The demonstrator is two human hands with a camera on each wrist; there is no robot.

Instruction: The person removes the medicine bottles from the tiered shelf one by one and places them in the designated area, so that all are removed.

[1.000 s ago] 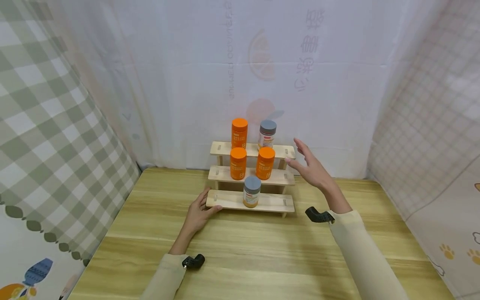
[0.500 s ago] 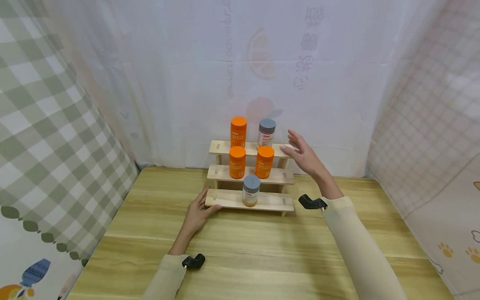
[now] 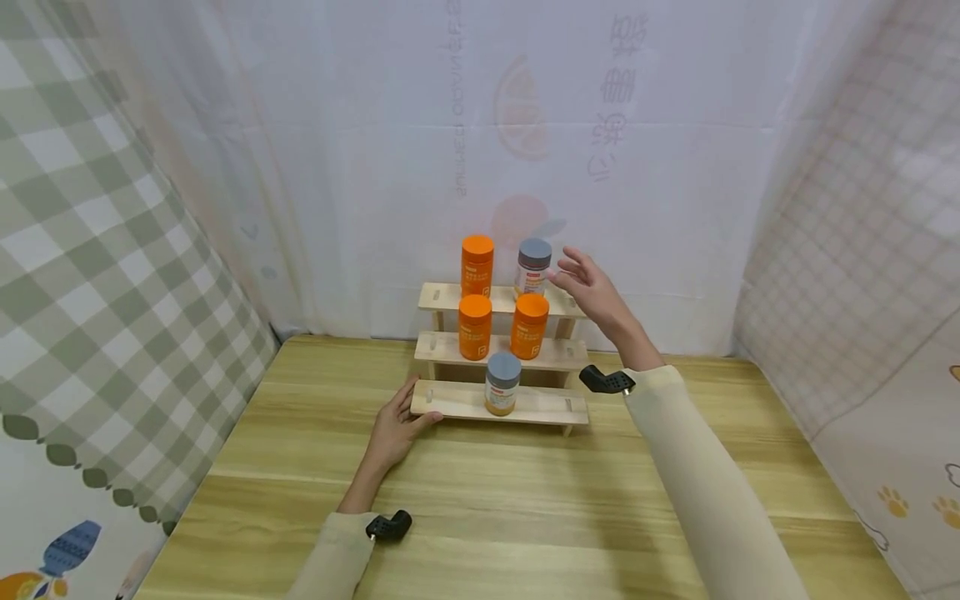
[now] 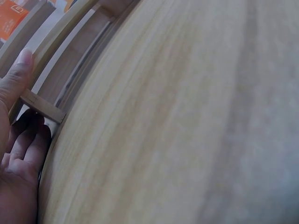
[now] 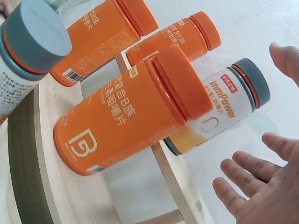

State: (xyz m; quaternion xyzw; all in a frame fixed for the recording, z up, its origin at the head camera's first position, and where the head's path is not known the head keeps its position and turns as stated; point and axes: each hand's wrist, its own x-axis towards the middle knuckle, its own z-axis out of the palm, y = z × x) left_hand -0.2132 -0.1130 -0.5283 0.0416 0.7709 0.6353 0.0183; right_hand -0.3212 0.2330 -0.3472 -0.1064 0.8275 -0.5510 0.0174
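Note:
A three-step wooden display rack (image 3: 543, 406) holds several pill bottles. My left hand (image 3: 395, 427) grips the left end of its lowest step, thumb (image 4: 21, 70) on the front edge and fingers around the end. My right hand (image 3: 592, 293) is spread beside the grey-lidded bottle (image 3: 534, 271) on the top step, fingers and thumb apart around its lid side; in the right wrist view a gap shows between them and the bottle (image 5: 229, 105). An orange bottle (image 3: 477, 265) stands left of it. Two orange bottles, left (image 3: 475, 329) and right (image 3: 529, 327), stand on the middle step.
Another grey-lidded bottle (image 3: 502, 385) stands mid-length on the lowest step. The rack sits at the back of the wood-grain table (image 3: 480, 517), close to a white printed curtain (image 3: 360, 167). A green checked cloth (image 3: 97, 208) hangs left, a pale patterned one (image 3: 862, 275) right.
My right hand has moved left from beyond the rack's right end, up to the grey-lidded bottle on the top step. The left hand stays at the lowest step; the bottles stand as before.

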